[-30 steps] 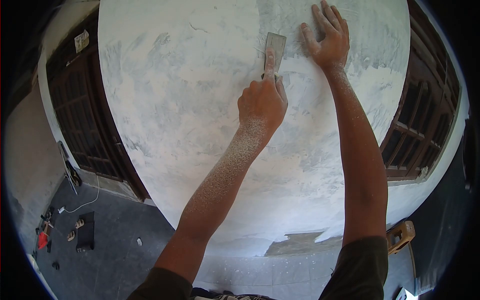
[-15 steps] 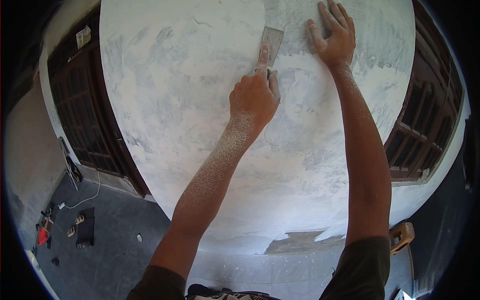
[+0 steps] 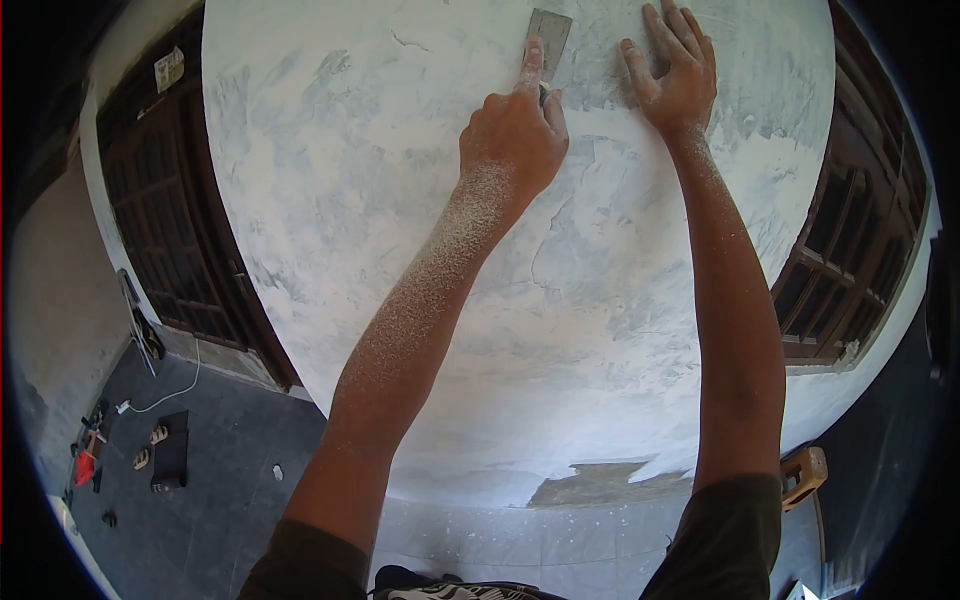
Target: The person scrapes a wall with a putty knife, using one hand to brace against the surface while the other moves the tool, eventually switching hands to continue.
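Observation:
My left hand (image 3: 515,135), dusted with white powder, grips a flat metal scraper (image 3: 549,47) by its handle, with the index finger stretched along the blade. The blade lies against the patchy white and grey wall (image 3: 420,120) near the top of the view. To the right of it, my right hand (image 3: 680,80) rests on the wall with its fingers spread and nothing in it. A thin crack (image 3: 540,270) shows in the wall surface below the hands.
A dark wooden door (image 3: 165,210) stands at the left, a wooden-framed window (image 3: 845,255) at the right. Sandals (image 3: 150,446), a white cable (image 3: 165,402) and a red item (image 3: 84,467) lie on the floor. A yellowish stool (image 3: 803,476) is at the lower right.
My left hand and the scraper have moved upward along the wall. My right hand keeps nearly the same place.

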Tool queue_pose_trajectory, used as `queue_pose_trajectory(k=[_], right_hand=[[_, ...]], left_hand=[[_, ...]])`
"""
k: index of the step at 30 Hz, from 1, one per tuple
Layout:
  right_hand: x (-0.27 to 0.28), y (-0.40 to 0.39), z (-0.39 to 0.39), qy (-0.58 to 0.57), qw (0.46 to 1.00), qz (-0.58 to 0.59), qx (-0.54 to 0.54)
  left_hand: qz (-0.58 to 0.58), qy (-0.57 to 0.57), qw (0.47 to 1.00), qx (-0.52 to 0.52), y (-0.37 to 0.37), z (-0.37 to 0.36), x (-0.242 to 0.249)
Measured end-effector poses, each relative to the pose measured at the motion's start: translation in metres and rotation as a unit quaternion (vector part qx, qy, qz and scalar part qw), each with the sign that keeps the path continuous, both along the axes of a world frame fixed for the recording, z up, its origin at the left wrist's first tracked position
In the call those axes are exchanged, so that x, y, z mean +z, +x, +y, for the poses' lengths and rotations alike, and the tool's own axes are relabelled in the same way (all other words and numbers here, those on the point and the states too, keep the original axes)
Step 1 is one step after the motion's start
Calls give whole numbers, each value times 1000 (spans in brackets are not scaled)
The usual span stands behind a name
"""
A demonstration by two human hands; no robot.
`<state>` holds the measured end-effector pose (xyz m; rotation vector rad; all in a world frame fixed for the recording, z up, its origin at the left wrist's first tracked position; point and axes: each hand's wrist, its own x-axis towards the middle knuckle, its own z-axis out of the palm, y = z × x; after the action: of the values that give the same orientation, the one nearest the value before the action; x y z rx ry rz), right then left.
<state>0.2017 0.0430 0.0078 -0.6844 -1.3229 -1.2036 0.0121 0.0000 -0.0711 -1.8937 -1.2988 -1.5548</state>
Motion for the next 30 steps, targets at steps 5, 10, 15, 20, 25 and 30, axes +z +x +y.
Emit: queue_pose_trajectory(k=[5, 10, 15, 20, 25, 30], right_hand=[[-2, 0, -1, 1, 1000, -1, -6], [-1, 1, 1, -9, 1000, -7, 8], [-1, 3, 2, 0, 1000, -12, 3], [-1, -1, -2, -10, 1000, 4, -11], [-1, 0, 0, -9, 1000, -4, 5], [-1, -1, 2, 4, 1000, 0, 4]], left_hand=[[-1, -51, 998, -21, -2, -12, -33], [1, -46, 999, -19, -5, -4, -10], [-28, -40, 997, -55, -5, -9, -10], [1, -34, 999, -26, -6, 0, -16], [0, 14, 1000, -17, -6, 2, 1], [15, -108, 993, -43, -6, -13, -27]])
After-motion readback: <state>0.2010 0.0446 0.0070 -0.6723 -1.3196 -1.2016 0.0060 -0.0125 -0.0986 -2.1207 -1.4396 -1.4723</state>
